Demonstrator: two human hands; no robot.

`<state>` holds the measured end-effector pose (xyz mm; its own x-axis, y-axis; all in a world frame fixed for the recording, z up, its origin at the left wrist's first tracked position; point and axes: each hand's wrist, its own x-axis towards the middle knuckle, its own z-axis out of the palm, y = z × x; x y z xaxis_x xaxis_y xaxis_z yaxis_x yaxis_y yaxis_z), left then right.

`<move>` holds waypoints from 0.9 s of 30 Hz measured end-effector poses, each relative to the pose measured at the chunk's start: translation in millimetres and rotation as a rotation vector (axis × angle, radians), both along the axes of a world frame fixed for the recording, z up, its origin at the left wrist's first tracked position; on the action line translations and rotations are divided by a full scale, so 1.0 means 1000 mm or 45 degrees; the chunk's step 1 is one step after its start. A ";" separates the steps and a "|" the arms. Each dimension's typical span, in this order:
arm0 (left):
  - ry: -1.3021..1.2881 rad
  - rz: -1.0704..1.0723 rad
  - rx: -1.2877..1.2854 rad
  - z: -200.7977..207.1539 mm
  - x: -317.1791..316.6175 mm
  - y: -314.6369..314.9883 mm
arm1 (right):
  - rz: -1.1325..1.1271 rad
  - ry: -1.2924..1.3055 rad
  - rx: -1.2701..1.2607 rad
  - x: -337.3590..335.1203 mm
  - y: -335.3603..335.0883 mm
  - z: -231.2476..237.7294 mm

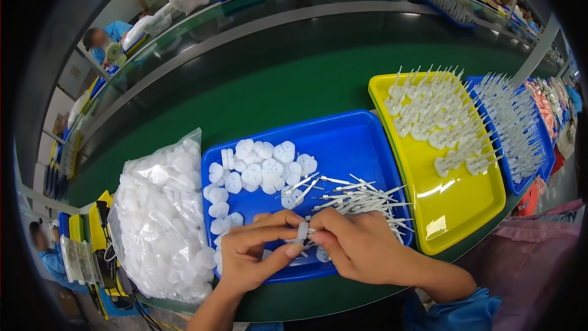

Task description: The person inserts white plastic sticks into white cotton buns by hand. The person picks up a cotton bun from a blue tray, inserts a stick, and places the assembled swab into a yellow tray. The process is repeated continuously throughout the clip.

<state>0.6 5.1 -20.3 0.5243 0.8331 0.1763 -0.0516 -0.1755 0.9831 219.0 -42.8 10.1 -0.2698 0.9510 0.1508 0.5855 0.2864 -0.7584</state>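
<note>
Over the near edge of a blue tray (352,132), both my hands meet at one small piece. My left hand (257,251) is closed, pinching a white plastic flower-shaped disc (302,230) between thumb and fingers. My right hand (367,248) pinches right against the disc's other side; what lies between its fingertips is mostly hidden. Beyond my left hand, loose white flower-shaped discs (252,175) fill the tray's left part. Thin white sticks (361,199) lie in a loose pile just past my right hand.
A clear bag (162,227) full of white discs stands left of the tray. To the right, a yellow tray (438,230) holds discs with upright sticks; another blue tray (520,187) beyond holds many more. A green conveyor belt (245,79) runs behind. Other people sit farther off.
</note>
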 end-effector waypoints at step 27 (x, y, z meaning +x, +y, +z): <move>0.327 0.197 0.871 0.013 0.006 -0.005 | 0.043 0.175 0.346 -0.001 0.011 0.001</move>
<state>6.4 0.4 -6.9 0.5044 0.6489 0.5696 0.2403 -0.7391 0.6293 217.7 -31.7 10.9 -0.2604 0.8615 0.4360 0.4693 0.5075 -0.7226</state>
